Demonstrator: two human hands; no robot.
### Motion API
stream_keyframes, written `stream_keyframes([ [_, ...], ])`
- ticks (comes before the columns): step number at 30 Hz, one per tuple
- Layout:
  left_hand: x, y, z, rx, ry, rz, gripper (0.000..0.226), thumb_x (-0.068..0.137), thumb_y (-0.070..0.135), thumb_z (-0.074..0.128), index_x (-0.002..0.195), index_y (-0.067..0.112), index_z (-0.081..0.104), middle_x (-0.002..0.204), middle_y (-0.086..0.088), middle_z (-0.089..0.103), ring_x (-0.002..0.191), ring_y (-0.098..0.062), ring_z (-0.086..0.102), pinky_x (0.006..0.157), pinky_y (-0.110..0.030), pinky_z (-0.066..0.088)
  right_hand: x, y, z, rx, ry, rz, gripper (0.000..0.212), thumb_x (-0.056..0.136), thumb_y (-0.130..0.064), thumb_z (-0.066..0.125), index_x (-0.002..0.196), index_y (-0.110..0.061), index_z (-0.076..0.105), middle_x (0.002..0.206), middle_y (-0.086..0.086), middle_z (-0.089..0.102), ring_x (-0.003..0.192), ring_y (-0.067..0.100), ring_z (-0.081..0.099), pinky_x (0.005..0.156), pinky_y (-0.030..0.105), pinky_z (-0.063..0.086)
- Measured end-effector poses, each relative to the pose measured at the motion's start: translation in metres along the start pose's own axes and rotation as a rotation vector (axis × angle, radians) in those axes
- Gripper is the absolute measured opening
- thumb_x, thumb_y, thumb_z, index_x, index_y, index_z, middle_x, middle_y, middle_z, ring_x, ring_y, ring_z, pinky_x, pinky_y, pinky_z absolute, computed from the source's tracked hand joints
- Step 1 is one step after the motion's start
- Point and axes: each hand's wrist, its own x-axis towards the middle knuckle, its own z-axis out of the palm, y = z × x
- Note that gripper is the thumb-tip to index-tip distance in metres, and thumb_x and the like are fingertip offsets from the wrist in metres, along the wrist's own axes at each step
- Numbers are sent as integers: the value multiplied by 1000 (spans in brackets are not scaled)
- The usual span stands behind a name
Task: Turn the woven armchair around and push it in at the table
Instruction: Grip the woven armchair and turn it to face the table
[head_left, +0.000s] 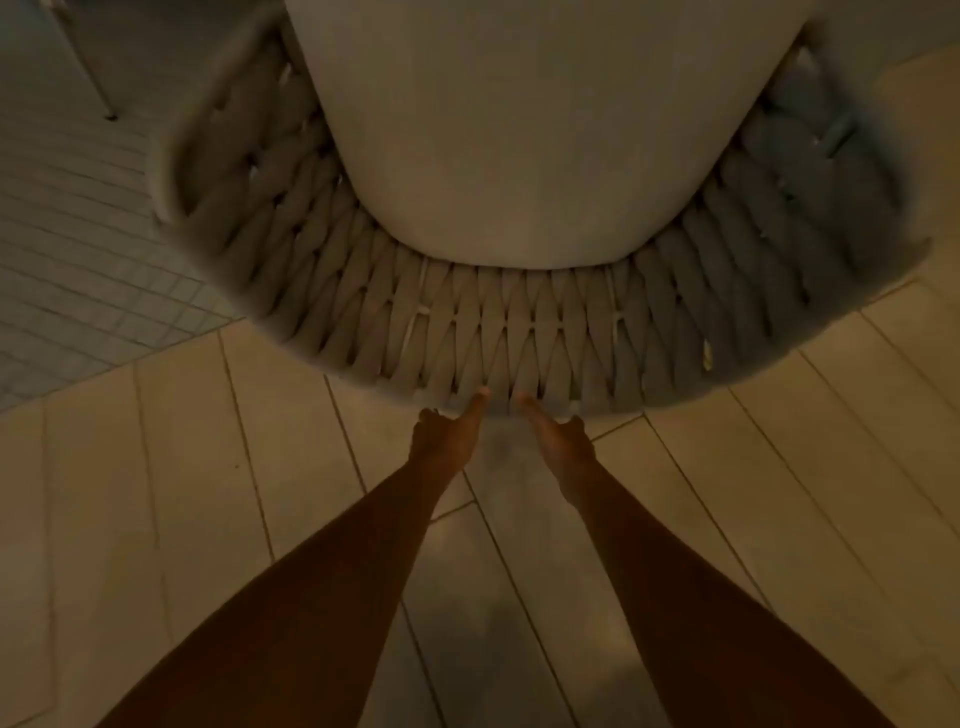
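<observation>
Both hands meet at the near rim of the chair (519, 332), side by side and almost touching each other. The left hand (447, 434) lays its thumb up onto the top edge of the woven back, with the fingers curled down behind the rim and hidden from the camera; the right hand (561, 436) mirrors it, thumb on the edge, fingers tucked under out of sight. Each hand seems to clasp the rim, though with the fingers hidden I cannot tell how firmly. Both forearms run straight out from the lower corners of the view. The chair stands directly ahead, its curved back of thick woven straps facing the person and sweeping round to both arms, which blur toward the edges. A pale cushion (514, 140) fills the seat inside the weave. Under the hands lies a floor (218, 493) of light planks set at angles; to the left it gives way to small square tiles (78, 270). The light is dim and warm.
</observation>
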Motion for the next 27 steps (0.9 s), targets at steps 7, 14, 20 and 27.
stream_keyframes([
  [7,66,-14,30,-573,123,-106,95,79,55,79,149,8,37,149,-21,49,134,-41,48,112,-56,41,68,23,32,409,60,65,114,59,-65,86,150,-18,36,145,12,51,127,37,52,101,46,46],
  [14,98,-10,32,-1106,29,-58,65,85,44,78,138,13,57,130,-9,66,110,-31,65,92,-46,57,109,19,57,761,255,139,112,45,-56,93,137,-14,46,131,15,60,113,36,61,96,55,54],
  [20,109,-6,40,-1112,114,-89,68,87,46,75,142,13,53,135,-11,62,118,-34,61,102,-50,52,114,14,64,638,374,163,115,51,-59,93,140,-10,39,135,18,52,117,39,56,95,51,52],
  [27,114,-12,40,-961,234,-132,66,89,51,71,132,4,54,136,-19,59,119,-38,59,99,-43,53,115,20,60,562,403,195,92,67,-45,91,138,-7,46,139,19,54,123,41,54,95,45,49],
])
